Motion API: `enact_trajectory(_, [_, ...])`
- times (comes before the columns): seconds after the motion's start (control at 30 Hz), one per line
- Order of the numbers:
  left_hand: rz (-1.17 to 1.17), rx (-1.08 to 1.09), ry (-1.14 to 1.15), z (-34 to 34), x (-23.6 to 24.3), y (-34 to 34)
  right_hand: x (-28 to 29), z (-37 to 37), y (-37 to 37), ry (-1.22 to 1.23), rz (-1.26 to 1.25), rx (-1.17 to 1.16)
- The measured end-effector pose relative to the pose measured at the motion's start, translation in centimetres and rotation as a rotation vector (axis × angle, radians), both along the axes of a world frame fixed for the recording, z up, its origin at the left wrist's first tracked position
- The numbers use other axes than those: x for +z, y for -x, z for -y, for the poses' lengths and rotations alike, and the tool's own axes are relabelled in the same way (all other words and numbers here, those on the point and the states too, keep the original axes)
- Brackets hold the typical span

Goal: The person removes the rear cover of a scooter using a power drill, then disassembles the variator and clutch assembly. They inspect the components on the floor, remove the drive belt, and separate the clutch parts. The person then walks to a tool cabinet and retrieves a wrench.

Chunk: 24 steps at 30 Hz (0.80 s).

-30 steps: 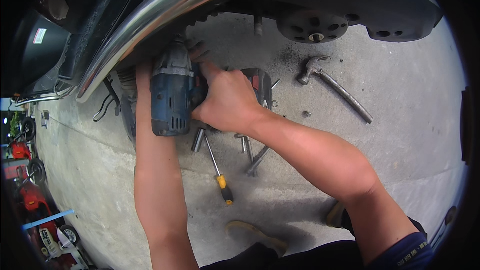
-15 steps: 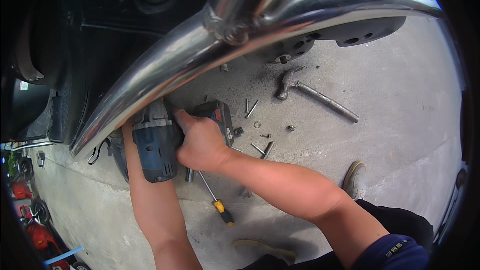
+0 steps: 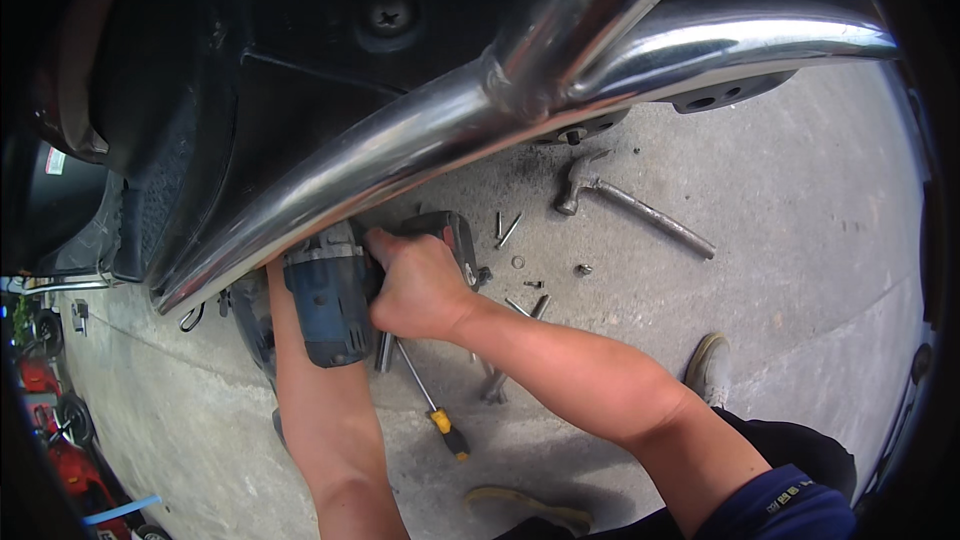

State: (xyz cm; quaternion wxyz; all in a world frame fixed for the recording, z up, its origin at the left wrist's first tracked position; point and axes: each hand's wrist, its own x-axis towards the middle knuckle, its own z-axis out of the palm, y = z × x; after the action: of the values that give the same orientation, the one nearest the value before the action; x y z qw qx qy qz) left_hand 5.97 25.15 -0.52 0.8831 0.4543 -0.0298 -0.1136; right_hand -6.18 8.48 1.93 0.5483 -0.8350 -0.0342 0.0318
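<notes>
My right hand (image 3: 425, 285) is wrapped round the handle of a blue and black cordless impact wrench (image 3: 328, 310). The tool's head end goes under the chrome tube (image 3: 400, 145), and its battery (image 3: 458, 245) shows beyond my knuckles. Beneath the wrench body, my left forearm (image 3: 325, 420) runs up to the same tube. The tube and the wrench hide my left hand, so its fingers do not show. A yellow and black screwdriver (image 3: 450, 432) lies on the concrete between my arms.
A claw hammer (image 3: 650, 212) lies on the concrete floor (image 3: 800, 210) to the right. Loose bolts (image 3: 510, 230), a washer (image 3: 518, 262) and a nut (image 3: 584, 269) are scattered nearby. Dark vehicle bodywork (image 3: 300, 20) fills the upper left. Red machines (image 3: 75, 470) stand far left.
The whole view has shifted, so the tube and bodywork sit farther right and lower. My right hand still grips the impact wrench under the tube. The floor items lie as before.
</notes>
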Motion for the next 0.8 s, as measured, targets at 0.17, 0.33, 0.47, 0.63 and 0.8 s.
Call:
enact_trajectory(0.17, [0.002,-0.002,-0.05,0.0,-0.5,0.2,0.2,0.3,0.3,0.026,-0.051,0.06])
enact_trajectory(0.33, [0.034,-0.014,-0.105,0.8,0.3,0.7,0.1,0.1,0.9,0.0,-0.014,0.033])
enact_trajectory(0.47, [0.139,-0.138,-0.027,2.0,2.0,1.5,-0.3,0.0,1.1,0.021,0.004,0.053])
enact_trajectory(0.63, [0.221,-0.068,-0.03,3.8,3.4,2.6,-0.7,0.3,1.4,0.027,0.102,0.001])
enact_trajectory(0.8, [0.041,0.005,0.021,4.5,3.6,2.0,-1.0,1.4,2.2,0.094,0.111,0.061])
